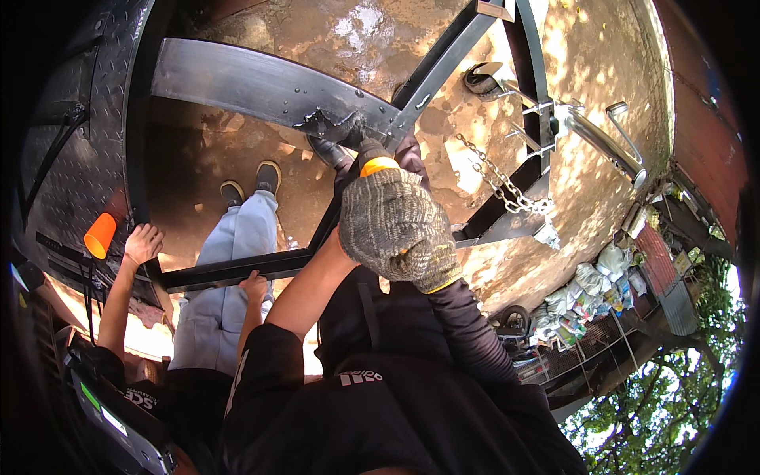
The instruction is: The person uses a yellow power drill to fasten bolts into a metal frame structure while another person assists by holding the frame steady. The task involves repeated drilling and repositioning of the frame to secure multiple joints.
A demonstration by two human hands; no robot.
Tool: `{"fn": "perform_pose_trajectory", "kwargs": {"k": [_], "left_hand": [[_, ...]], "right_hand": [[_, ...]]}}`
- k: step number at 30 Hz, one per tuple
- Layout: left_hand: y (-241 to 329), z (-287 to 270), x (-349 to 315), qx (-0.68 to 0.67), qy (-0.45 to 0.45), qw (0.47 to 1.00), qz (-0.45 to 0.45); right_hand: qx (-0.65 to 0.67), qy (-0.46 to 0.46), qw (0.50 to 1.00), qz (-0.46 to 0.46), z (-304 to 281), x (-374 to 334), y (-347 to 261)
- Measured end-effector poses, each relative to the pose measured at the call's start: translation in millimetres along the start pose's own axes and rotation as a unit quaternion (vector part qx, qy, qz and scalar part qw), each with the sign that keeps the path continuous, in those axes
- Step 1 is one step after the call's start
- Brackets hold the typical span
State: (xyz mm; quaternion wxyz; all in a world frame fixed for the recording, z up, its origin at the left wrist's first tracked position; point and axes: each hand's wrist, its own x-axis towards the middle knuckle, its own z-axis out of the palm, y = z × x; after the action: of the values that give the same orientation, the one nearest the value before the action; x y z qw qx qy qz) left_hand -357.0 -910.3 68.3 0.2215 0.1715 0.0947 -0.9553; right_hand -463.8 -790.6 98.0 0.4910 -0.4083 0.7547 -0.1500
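Observation:
Both my hands wear grey knitted work gloves and are close together over a black metal beam. My left hand is closed around a black tool with an orange band; its exact kind is hidden by the glove. Overlapping it from the right, my right hand is curled, and what its fingers hold does not show clearly. The tool's dark tip meets the beam near its joint with a slanted bar. Beside that spot the beam's surface has a ragged dark patch and scattered drops.
At left, a co-worker in light trousers has one hand near the frame's corner, another at its lower bar. An orange cup sits by the tread-plate panel. A chain and jack are at right.

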Motion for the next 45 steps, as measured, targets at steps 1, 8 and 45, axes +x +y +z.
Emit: {"fn": "perform_pose_trajectory", "kwargs": {"k": [1,8,45], "left_hand": [[-1,0,2,-0.052,-0.018,0.998,-0.007],[-3,1,8,-0.215,-0.018,0.975,-0.044],[1,11,13,-0.279,-0.05,0.956,-0.074]], "right_hand": [[0.04,0.001,0.999,0.01,-1,1,0],[-0.081,-0.031,0.996,0.0,9,-9,20],[0.232,-0.106,0.965,0.07,0,14,16]]}}
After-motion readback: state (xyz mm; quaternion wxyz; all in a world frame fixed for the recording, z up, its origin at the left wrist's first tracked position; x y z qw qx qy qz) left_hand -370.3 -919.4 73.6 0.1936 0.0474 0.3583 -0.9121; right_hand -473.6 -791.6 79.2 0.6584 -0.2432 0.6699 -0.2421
